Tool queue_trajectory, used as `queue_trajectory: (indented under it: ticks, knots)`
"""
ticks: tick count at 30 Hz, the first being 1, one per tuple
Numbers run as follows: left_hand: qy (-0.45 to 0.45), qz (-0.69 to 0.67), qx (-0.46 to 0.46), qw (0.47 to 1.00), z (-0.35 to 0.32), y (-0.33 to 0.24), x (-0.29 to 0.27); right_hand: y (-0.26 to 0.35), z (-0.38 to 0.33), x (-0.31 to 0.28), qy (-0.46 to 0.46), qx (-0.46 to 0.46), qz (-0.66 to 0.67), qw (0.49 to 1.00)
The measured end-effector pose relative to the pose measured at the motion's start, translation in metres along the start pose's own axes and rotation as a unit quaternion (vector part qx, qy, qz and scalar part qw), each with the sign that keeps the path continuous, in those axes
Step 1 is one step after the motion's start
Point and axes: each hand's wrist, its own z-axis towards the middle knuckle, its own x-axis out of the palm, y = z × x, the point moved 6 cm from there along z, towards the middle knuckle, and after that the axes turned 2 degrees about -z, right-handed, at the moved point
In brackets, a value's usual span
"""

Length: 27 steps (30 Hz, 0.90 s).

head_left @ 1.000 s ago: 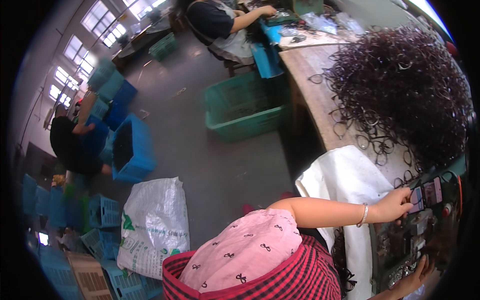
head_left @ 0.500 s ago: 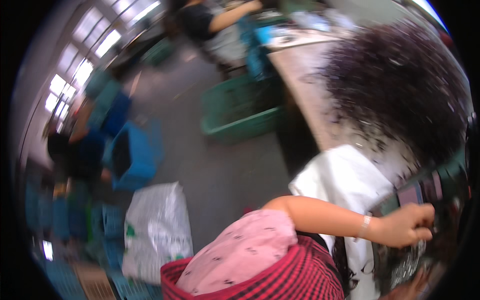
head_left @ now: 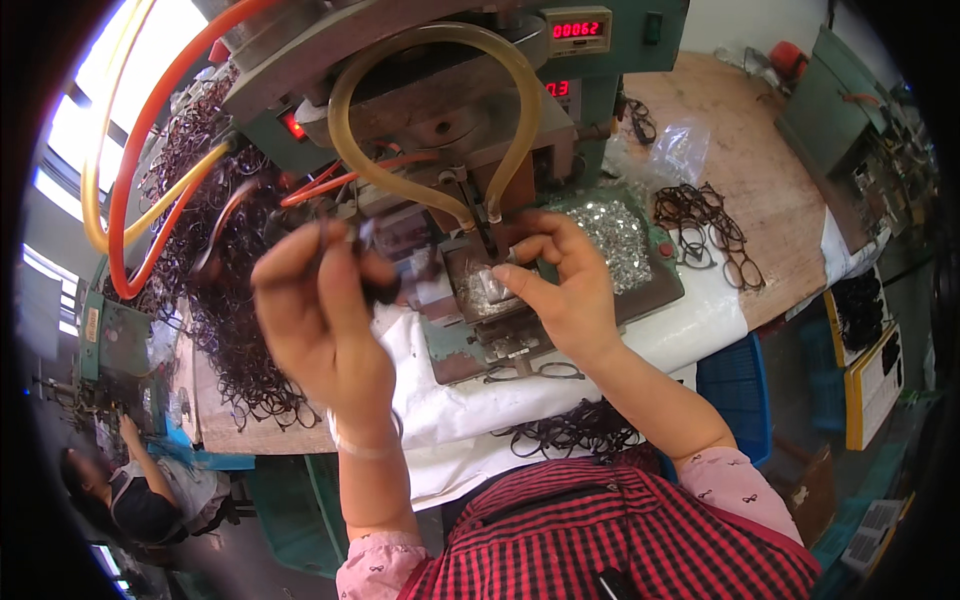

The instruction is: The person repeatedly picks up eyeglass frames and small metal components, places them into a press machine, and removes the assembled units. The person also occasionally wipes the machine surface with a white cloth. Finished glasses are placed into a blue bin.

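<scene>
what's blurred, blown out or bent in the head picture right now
Head view: left hand blurred at the fingertips, right hand sharper; window at upper left blown out white; shiny pieces glinting; straight edges bending toward the dark rim.

Bright windows [head_left: 125, 90] stand at the upper left; below them, a co-worker [head_left: 150, 512] in a dark top and pale apron reaches an arm toward a green machine [head_left: 112, 335]. A green bin [head_left: 290, 505] sits on the floor near that person — a strip of blue material [head_left: 215, 460] hangs just above it. To the right are a blue crate [head_left: 738, 390], yellow-edged boxes [head_left: 857, 405] and, higher up, another green machine [head_left: 825, 110] beside a red object [head_left: 788, 60].
</scene>
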Motion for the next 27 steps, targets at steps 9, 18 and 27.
queue_trajectory:
  ticks: [9,18,27]
  knots:
    - [0.019,-0.055,-0.133,0.989,-0.007,-0.014,-0.002,0.03,-0.025,0.006,0.014,0.019,0.024,0.999]
    - [0.27,-0.279,-0.609,0.692,-0.12,0.026,0.049,-0.02,-0.038,-0.121,-0.098,-0.094,-0.637,0.759]
    - [0.191,-0.285,-0.647,0.681,-0.124,0.035,0.062,-0.005,0.016,-0.12,-0.111,-0.13,-0.529,0.831]
